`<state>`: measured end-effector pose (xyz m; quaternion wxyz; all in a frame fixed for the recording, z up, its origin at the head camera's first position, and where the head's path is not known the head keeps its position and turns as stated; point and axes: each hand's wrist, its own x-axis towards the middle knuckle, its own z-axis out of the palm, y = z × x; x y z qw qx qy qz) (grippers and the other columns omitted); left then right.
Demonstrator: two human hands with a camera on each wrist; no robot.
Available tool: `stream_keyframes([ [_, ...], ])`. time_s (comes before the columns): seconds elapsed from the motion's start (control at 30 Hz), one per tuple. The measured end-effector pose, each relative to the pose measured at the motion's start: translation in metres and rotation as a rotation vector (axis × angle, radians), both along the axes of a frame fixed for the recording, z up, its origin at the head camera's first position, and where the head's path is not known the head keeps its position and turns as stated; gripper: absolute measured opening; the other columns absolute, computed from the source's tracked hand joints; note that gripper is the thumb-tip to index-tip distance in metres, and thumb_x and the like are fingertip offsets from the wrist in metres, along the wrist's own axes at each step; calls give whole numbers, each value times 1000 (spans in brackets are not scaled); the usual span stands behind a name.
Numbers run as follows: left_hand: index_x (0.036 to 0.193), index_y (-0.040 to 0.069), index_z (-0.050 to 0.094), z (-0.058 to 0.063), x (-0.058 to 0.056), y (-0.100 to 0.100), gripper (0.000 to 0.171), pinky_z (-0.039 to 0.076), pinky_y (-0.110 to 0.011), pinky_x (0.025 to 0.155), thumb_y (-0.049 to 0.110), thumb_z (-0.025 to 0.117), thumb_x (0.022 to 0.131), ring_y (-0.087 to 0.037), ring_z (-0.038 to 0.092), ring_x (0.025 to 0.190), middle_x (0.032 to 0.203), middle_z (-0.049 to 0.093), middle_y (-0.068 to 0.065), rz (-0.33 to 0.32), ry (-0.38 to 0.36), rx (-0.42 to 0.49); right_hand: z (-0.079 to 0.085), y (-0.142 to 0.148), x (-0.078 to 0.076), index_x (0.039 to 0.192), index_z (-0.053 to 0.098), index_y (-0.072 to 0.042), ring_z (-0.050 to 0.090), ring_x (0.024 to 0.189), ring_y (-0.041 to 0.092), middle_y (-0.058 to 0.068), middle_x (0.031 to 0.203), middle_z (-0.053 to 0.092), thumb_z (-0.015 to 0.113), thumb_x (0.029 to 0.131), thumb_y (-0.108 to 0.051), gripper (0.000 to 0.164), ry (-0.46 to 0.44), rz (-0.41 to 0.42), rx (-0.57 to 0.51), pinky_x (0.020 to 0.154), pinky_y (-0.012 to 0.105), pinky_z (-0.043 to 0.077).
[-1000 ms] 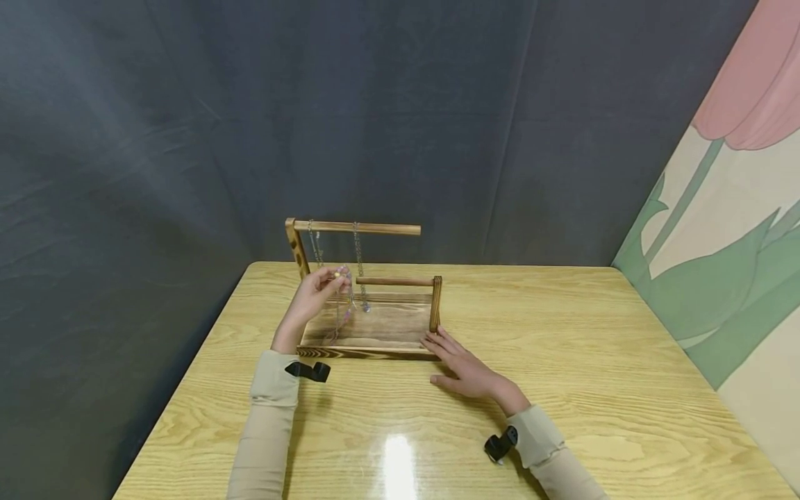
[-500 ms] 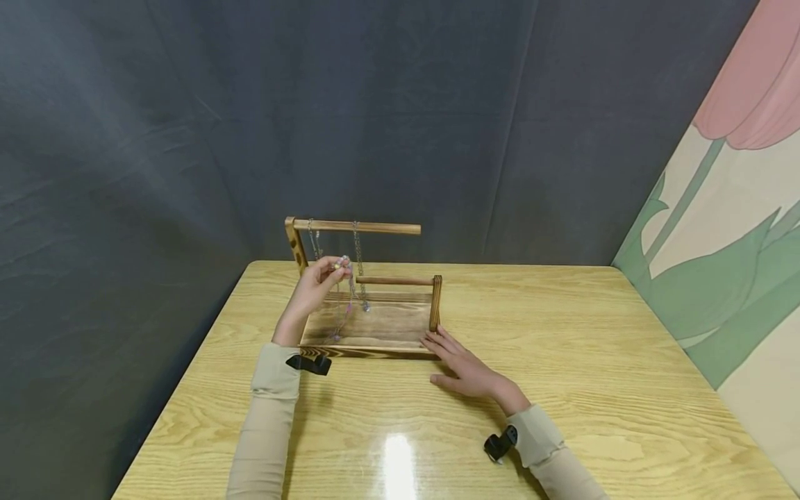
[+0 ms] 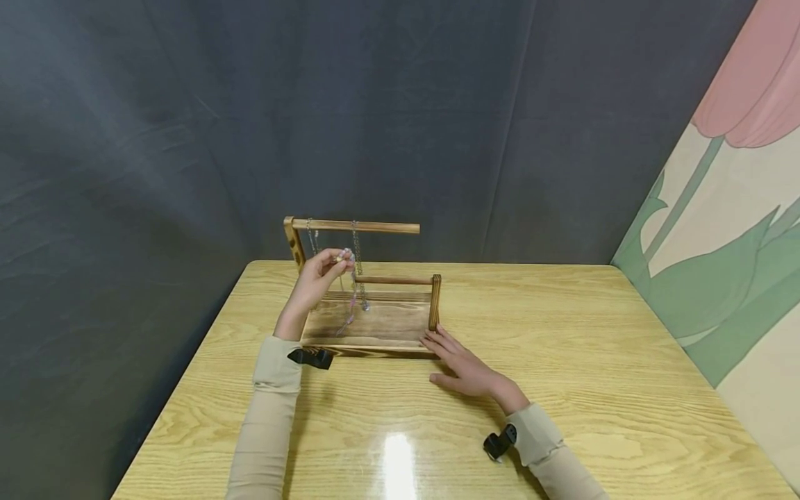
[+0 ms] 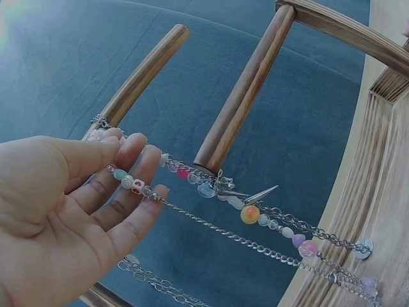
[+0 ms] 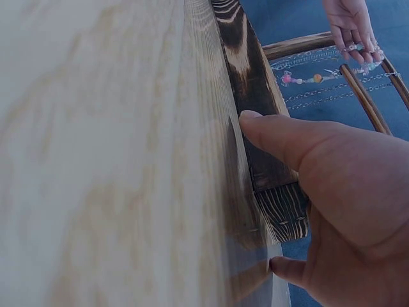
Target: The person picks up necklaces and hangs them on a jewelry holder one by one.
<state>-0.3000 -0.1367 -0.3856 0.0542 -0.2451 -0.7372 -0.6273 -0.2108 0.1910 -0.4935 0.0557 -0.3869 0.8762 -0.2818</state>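
Note:
My left hand (image 3: 317, 276) pinches a pastel beaded necklace (image 4: 250, 214) between thumb and fingertips. Its beads and silver chain hang down over a wooden jewelry stand (image 3: 394, 323). In the left wrist view, part of the strand lies across the fingers, and its beads pass close to the free end of the lower bar (image 4: 230, 109). Whether they touch that bar, I cannot tell. With fingers extended, my right hand (image 3: 465, 371) rests against the stand's front right corner; the right wrist view shows the thumb (image 5: 275, 131) by the dark wooden edge.
Silver chain necklaces (image 3: 357, 243) hang from the stand's upper bar (image 3: 387, 227), one with a round pendant (image 3: 365, 306). The stand sits on a light wood-grain table (image 3: 562, 347). Behind it is a dark curtain (image 3: 400, 125), and a tulip-painted panel (image 3: 706, 229) stands at the right.
My left hand has risen slightly and moved a little toward the upper bar, lifting the beaded necklace so its lower end hangs higher over the tray. The right hand has stayed in place.

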Motion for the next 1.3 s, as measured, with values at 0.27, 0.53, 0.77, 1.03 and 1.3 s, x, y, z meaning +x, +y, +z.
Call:
stream_keyframes([
  [0.27, 118, -16, 49, 24, 13, 8, 28, 45, -38, 97, 0, 46, 96, -46, 54, 108, 115, 54, -34, 20, -25, -52, -1, 0, -1, 148, 20, -7, 1, 141, 38, 18, 153, 15, 58, 93, -25, 69, -5, 0, 5, 108, 60, 20],
  [0.53, 119, -15, 49, 36, 14, 15, 28, 42, -44, 99, 0, 46, 96, -46, 53, 109, 116, 53, -35, -1, -30, -49, -1, 0, -1, 148, 20, -8, 1, 142, 37, 17, 153, 15, 57, 93, -25, 69, 2, -6, 11, 108, 60, 19],
  [0.77, 121, -13, 49, 41, 14, 20, 29, 43, -41, 99, 2, 45, 97, -43, 54, 111, 118, 54, -32, -11, -19, -69, 0, 0, 0, 148, 20, -8, 1, 142, 37, 17, 153, 15, 57, 93, -25, 68, 0, -5, 11, 108, 60, 20],
  [1.03, 121, -12, 50, 44, 13, 24, 29, 43, -43, 100, 2, 46, 96, -42, 55, 110, 118, 55, -30, -3, -23, -82, 1, -1, 0, 148, 21, -6, 1, 142, 37, 18, 153, 15, 57, 93, -25, 68, 2, -3, 14, 108, 60, 20],
  [1.3, 121, -11, 50, 43, 10, 27, 28, 42, -45, 100, 3, 46, 97, -41, 54, 111, 120, 54, -31, -22, -12, -86, 0, 0, 0, 148, 21, -6, 1, 142, 37, 17, 153, 16, 57, 93, -26, 68, 11, -1, 16, 108, 59, 20],
])
